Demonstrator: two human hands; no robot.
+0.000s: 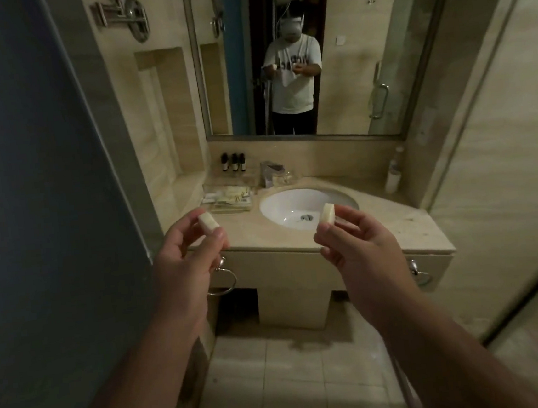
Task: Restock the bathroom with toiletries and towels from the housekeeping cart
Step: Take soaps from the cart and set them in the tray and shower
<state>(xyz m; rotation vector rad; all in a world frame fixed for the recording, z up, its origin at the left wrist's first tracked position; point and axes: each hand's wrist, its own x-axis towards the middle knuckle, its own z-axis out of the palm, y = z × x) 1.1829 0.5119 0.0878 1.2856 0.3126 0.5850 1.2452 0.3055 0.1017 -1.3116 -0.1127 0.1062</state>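
I hold my left hand [186, 244] up in front of the tabletop's [394, 224] front left corner, thumb and fingertips pinching a small pale bar [209, 224] that looks like soap. My right hand [356, 238] is raised level with it, well apart from the left, and pinches a second pale bar [327, 217] the same way, with that bar standing on end between thumb and fingers. Both bars are in the air and touch nothing on the tabletop.

The oval white basin [294, 208] is sunk into the middle of the tabletop, with a chrome tap [269, 172] behind it at the back edge. Near the left edge lies a clear tray [227, 196] of pale sachets, and behind it, in the back left corner, three small dark bottles [233, 162] stand upright in a row. A white bottle [393, 177] stands by the back right corner. Below the front edge hang two metal towel rings, one at the left [222, 282] and one at the right [420, 273]. The mirror [361, 47] above shows me with both hands raised.
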